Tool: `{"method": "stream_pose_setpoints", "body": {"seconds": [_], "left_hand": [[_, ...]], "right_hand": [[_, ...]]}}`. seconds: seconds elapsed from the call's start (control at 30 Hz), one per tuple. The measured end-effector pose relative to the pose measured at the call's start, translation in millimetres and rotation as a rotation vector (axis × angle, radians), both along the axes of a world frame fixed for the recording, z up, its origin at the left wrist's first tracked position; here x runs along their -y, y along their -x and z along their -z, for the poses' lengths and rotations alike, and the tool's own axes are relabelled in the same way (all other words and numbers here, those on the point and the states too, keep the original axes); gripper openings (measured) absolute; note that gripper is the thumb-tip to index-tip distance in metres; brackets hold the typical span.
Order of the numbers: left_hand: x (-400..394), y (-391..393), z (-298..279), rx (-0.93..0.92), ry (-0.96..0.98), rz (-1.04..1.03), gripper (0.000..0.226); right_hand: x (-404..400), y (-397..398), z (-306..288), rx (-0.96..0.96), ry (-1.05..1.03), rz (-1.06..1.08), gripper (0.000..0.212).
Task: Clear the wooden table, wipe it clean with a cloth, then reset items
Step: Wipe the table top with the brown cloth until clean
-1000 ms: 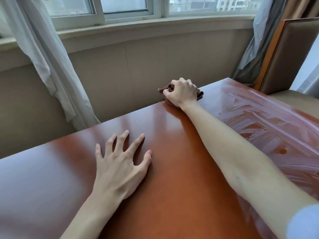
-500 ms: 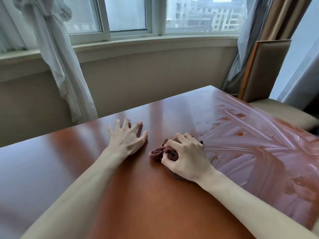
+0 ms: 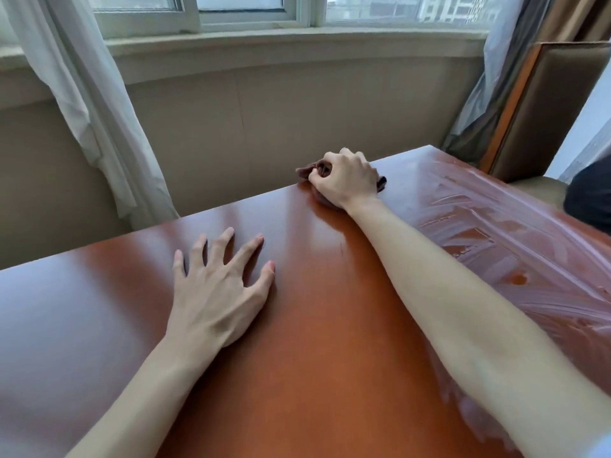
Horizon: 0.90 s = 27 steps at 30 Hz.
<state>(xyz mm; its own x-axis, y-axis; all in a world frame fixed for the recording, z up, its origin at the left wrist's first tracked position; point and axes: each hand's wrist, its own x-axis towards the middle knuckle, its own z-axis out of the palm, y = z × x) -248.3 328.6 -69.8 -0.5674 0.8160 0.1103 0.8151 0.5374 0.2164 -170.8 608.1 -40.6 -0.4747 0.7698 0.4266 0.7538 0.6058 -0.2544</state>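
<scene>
no readable text, seemingly no labels

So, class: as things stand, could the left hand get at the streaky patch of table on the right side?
Probably not easily: the left hand lies flat, and the outstretched right forearm crosses between it and the streaks.

Mostly hidden: the crumpled dark brown cloth [image 3: 305, 169] at the far edge of the glossy reddish-brown wooden bench [image 3: 314, 325].
The right hand [image 3: 345, 180] covers most of it in its grip; only folds show beside the knuckles. The bench runs off the frame left, right and below. A dark object [image 3: 591, 196] past the bench's right side is cut off and cannot be identified.
</scene>
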Motion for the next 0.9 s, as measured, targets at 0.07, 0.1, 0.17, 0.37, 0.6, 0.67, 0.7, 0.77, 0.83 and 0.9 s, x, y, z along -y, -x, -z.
{"method": "stream_pose_setpoints", "body": {"seconds": [0.07, 0.1, 0.17, 0.37, 0.6, 0.67, 0.7, 0.77, 0.83, 0.9], "left_hand": [[0, -1, 0, -0.004, 0.001, -0.007, 0.071], [1, -2, -1, -0.004, 0.006, -0.010, 0.071], [3, -3, -4, 0.003, 0.015, -0.006, 0.069], [5, -5, -9, 0.049, 0.045, 0.011, 0.061], [7, -8, -12, 0.056, 0.044, 0.020, 0.059], [6, -7, -9, 0.056, 0.030, 0.018, 0.059], [6, -6, -8, 0.050, 0.026, 0.020, 0.059], [5, -3, -5, 0.039, 0.014, 0.019, 0.059], [4, -1, -2, 0.033, 0.008, 0.015, 0.062], [2, -1, -1, 0.020, 0.017, 0.007, 0.068]], "right_hand": [[-13, 8, -2, -0.009, 0.013, 0.020, 0.030], [-13, 9, -2, -0.009, 0.018, 0.025, 0.030], [1, -1, -3, 0.006, 0.021, 0.023, 0.029], [126, -83, -2, 0.019, 0.041, -0.135, 0.032], [248, -176, 10, -0.048, -0.107, -0.338, 0.024], [238, -173, 10, -0.056, -0.118, -0.387, 0.024], [227, -165, 10, -0.051, -0.118, -0.379, 0.026], [191, -139, 8, -0.023, -0.101, -0.299, 0.032], [143, -107, 7, 0.010, -0.074, -0.186, 0.038], [93, -74, 7, 0.011, -0.050, -0.098, 0.037]]}}
